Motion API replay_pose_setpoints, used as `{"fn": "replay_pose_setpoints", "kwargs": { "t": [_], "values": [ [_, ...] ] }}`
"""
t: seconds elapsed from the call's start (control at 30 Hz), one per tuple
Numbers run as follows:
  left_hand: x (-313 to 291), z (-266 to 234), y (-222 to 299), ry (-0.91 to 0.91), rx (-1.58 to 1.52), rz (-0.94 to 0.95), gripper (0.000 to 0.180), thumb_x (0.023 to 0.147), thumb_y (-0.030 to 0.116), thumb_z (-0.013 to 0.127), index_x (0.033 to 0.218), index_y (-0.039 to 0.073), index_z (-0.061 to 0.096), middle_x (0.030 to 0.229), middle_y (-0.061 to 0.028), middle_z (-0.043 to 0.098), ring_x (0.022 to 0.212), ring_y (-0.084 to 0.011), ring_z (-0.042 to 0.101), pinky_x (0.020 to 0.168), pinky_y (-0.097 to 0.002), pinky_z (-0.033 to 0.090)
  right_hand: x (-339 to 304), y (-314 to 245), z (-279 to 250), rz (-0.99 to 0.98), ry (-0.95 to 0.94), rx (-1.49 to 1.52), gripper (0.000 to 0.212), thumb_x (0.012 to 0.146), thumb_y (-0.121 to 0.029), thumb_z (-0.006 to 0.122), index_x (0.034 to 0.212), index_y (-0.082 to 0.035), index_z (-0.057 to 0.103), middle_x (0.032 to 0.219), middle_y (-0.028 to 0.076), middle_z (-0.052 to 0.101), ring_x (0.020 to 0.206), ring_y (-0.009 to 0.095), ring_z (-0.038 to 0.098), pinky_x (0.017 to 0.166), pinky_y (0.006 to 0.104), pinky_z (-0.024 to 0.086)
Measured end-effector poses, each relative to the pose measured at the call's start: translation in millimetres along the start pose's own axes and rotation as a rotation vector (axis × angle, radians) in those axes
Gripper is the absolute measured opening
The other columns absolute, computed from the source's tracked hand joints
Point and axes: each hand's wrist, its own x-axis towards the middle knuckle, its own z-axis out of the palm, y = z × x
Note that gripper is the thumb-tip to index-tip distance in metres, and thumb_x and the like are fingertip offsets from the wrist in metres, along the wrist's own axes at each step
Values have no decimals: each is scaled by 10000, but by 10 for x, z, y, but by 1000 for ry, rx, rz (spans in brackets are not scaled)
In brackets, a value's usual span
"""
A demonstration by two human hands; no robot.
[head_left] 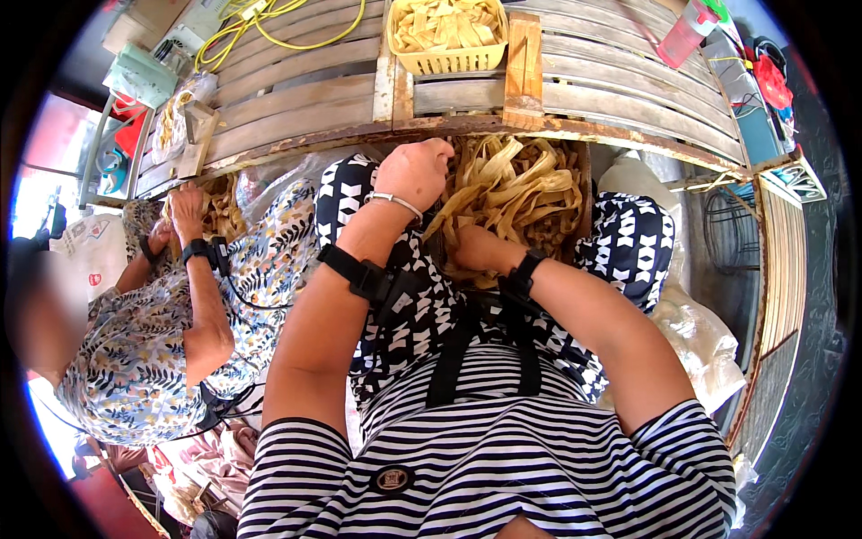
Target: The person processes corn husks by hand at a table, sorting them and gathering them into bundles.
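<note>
A heap of tan, flat, ribbon-like strips (pixel 521 184) lies in a container between my knees, just under the table's edge. My left hand (pixel 415 175) is raised at the heap's far left side with its fingers curled closed. Whatever it grips, if anything, is hidden behind the knuckles. Lower and nearer to me, my right hand (pixel 480 251) reaches into the near left part of the heap. Its fingers are bent in among the strips, and the fingertips are partly covered.
A slatted wooden table (pixel 314 99) spans the far side, bearing a yellow basket (pixel 449 61) of pale folded strips, a wooden block (pixel 523 67), a yellow cable (pixel 296 45) and a pink bottle (pixel 687 36). At left, a co-worker's hands (pixel 187 211) handle similar strips. Plastic bags (pixel 696 337) sit at right.
</note>
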Motion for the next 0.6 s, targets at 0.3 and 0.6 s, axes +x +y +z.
{"fn": "replay_pose_setpoints", "kwargs": {
  "t": [0.3, 0.6],
  "values": [
    [-67, 215, 242, -65, -235, 508, 287, 816, 206, 578, 1078, 90, 602, 928, -171, 637, 881, -291, 625, 816, -366, 488, -1116, -586, -1468, -109, 132, 568, 265, 892, -308, 572, 957, -53, 606, 585, -60, 480, 509, 30, 430, 452, 190, 329],
    [-2, -64, 1222, -12, -556, 485, 130, 829, 110, 534, 947, 55, 541, 744, -172, 604, 720, -381, 596, 635, -442, 477, -2689, -700, -2510, -887, 849, 839, 217, 926, -194, 433, 858, -37, 567, 646, -19, 551, 459, 39, 433, 762, 245, 425]
  ]
}}
